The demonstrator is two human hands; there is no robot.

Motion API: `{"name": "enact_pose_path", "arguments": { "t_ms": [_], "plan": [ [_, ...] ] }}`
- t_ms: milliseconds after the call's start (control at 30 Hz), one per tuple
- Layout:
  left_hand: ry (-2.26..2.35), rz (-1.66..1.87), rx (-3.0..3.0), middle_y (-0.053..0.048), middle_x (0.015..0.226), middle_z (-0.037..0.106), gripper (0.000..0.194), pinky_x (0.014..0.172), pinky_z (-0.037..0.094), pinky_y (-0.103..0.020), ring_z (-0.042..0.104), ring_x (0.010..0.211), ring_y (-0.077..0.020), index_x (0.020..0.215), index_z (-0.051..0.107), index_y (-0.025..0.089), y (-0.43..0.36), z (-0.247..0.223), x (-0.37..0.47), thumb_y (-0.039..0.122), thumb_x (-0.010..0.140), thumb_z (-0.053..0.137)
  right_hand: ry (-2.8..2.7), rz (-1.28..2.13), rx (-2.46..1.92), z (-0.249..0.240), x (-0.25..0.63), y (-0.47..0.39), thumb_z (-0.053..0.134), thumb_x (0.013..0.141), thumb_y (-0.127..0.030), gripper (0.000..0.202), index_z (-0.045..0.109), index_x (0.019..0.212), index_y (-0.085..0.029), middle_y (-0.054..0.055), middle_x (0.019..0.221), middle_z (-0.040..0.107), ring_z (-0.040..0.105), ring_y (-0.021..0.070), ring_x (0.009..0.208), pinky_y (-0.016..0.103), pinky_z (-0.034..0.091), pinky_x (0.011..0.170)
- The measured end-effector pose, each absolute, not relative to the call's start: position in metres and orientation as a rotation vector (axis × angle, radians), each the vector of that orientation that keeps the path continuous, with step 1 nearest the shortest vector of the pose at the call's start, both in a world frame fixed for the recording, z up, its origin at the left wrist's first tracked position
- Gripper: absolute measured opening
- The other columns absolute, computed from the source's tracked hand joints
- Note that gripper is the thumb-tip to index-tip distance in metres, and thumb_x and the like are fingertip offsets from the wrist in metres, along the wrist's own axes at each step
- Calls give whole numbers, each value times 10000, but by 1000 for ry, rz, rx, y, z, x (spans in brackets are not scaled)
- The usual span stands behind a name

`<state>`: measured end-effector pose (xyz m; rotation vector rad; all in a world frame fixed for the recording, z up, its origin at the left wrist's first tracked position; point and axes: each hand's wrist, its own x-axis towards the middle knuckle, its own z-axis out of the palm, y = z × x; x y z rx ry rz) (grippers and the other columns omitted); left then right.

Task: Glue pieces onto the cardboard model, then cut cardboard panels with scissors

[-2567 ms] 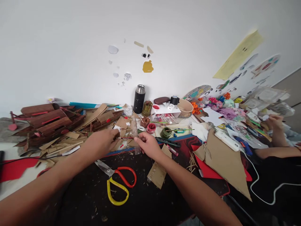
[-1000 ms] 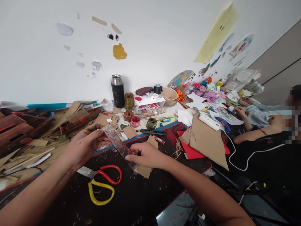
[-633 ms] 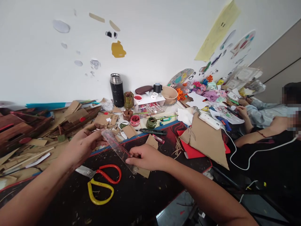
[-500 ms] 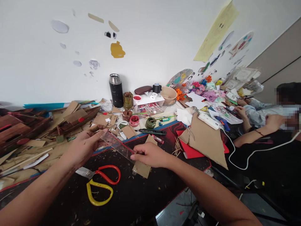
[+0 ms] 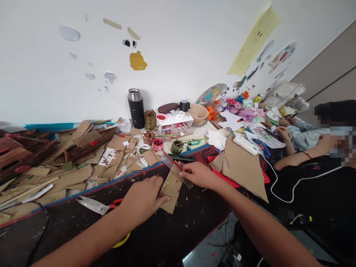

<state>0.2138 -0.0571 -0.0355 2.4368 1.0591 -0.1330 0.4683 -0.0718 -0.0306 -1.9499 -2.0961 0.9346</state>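
Looking across the big dark table [image 5: 83, 222], I think a few things could go wrong. It is very messy, with a big heap of cardboard scraps [image 5: 69, 163] on the left side, so one bump of an arm could push bits onto the work. A person sits close by on the right with a white cable [image 5: 280, 193] running along there, and a jolt from that side could shake things too.

Next comes the small brown cardboard piece [image 5: 170, 191]. It lies flat on the table, right in front of the person, between both hands. If it slides, any line made on it would come out crooked, I think. The scissors [image 5: 94, 204] lie just beside the left arm and partly under it, and the blade could scratch an arm that drags over it.

The left hand [image 5: 143, 200] is spread nearly flat. Its fingertips press down on the left edge of the cardboard piece; it grabs nothing.

The right hand [image 5: 198, 175] is curled, pinching a thin red stick [image 5: 171, 161], maybe a pencil or brush. It also rests on the clear ruler [image 5: 180, 174], which lies over the top of the cardboard. The ruler is slippery, so it might skid.
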Motion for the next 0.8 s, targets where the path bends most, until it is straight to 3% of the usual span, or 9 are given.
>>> {"name": "enact_pose_path", "arguments": {
  "t_ms": [133, 200, 600, 800],
  "plan": [
    [1127, -315, 2515, -223, 1193, 700, 510, 896, 567, -499, 695, 1105, -417, 1228, 653, 101, -67, -37, 242, 488, 911, 752, -2259, 712, -2111, -26, 474, -79, 674, 1022, -358, 257, 758, 833, -205, 45, 813, 741, 636, 197, 743, 285, 284, 622],
    [1145, -297, 2531, -236, 1196, 685, 548, 897, 573, -504, 686, 1111, -418, 1239, 639, 89, -67, -39, 249, 481, 887, 790, -2292, 665, -2188, -26, 478, -83, 646, 1040, -364, 243, 799, 922, -216, 79, 915, 797, 704, 235, 836, 287, 329, 649],
    [1173, -251, 2369, -223, 1246, 704, 418, 933, 557, -467, 701, 1180, -391, 1234, 585, 125, -67, -38, 243, 341, 917, 750, -2308, 503, -2403, -27, 473, -79, 577, 1085, -402, 281, 755, 1112, -186, 147, 1036, 819, 771, 318, 970, 323, 390, 686],
    [1138, -190, 2256, -126, 1072, 779, 325, 803, 509, -396, 755, 1019, -334, 1204, 540, 183, -63, -44, 233, 327, 943, 668, -2245, 519, -2379, -31, 473, -83, 572, 1095, -392, 266, 749, 1160, -205, 122, 1043, 826, 779, 301, 982, 320, 393, 695]
  ]
}}
